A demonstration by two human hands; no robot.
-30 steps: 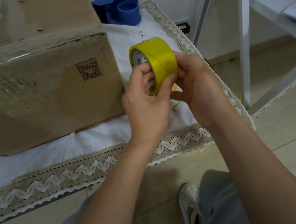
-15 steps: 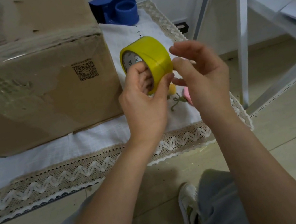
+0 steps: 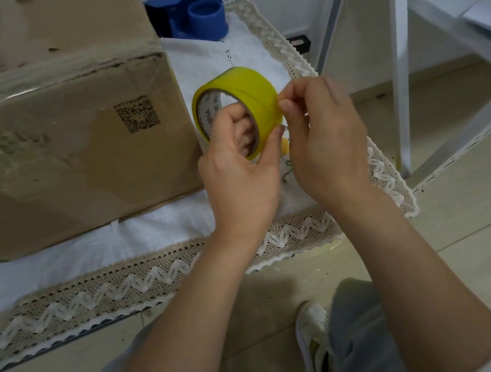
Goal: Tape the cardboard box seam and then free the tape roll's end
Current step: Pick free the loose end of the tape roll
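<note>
At frame centre, your left hand (image 3: pixel 236 168) grips the yellow adhesive tape roll (image 3: pixel 252 98), fingers through its core; your right hand (image 3: pixel 324 139) pinches its outer edge, right of the brown cardboard box (image 3: pixel 55 134).

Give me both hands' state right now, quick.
Left hand: holds the yellow tape roll, fingers through its core.
Right hand: fingertips pinched at the roll's outer edge; whether they have the tape end cannot be told.

My bench (image 3: pixel 69 338) wore a lace-edged white cloth (image 3: pixel 155 231), which carried the cardboard box (image 3: pixel 65 142) and a blue tape dispenser (image 3: pixel 193 15).
</note>
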